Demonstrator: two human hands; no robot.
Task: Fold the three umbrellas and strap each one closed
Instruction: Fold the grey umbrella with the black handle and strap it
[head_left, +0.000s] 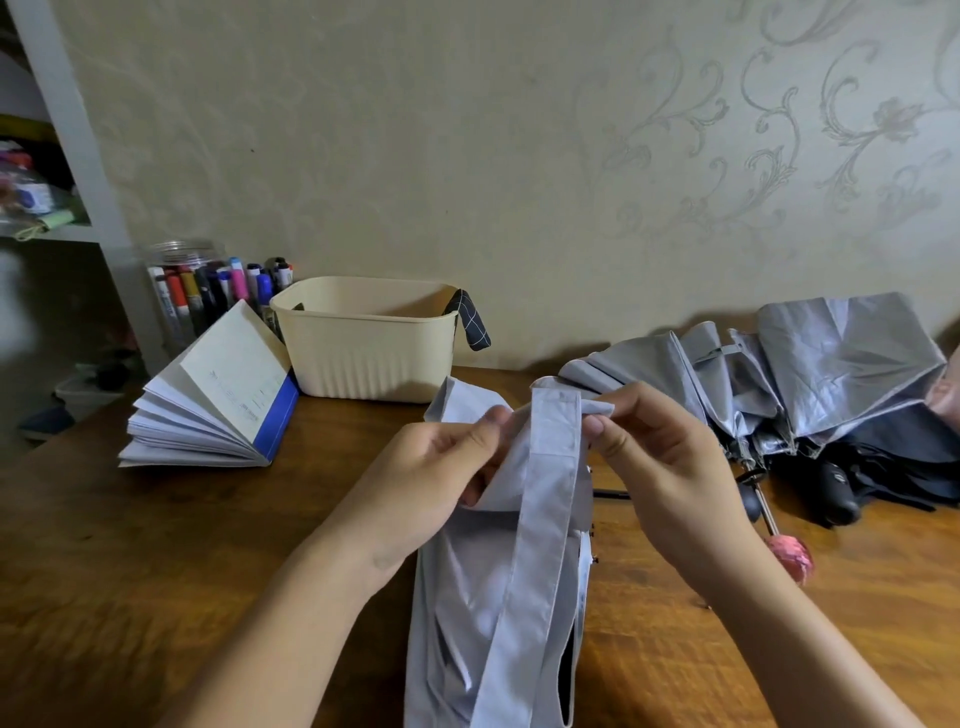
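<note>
The pale umbrella (467, 597) lies on the bench (130, 545) at the middle of the front edge. It points away toward the back edge. Both hands hold it up at its far end. The left hand (441, 467) pinches a bunch of its cloth between thumb and fingers. The right hand (660, 467) pinches a small fold of the cloth with its thumb and first fingers. The strap (540, 519) runs up the umbrella, and its top end sits between the two hands. It hangs loose and is not wrapped round.

The silver umbrella (805, 374) lies half open by the back right corner. Its pink handle (789, 556) points to the front edge, just beside the right wrist. The dark umbrella (883, 467) lies partly under it by the right edge.

A cream basket (363, 353) stands at the middle of the back edge. An open book (218, 395) rests to its left, touching it. A jar (182, 280) of pens (239, 280) stands at the back left corner.
</note>
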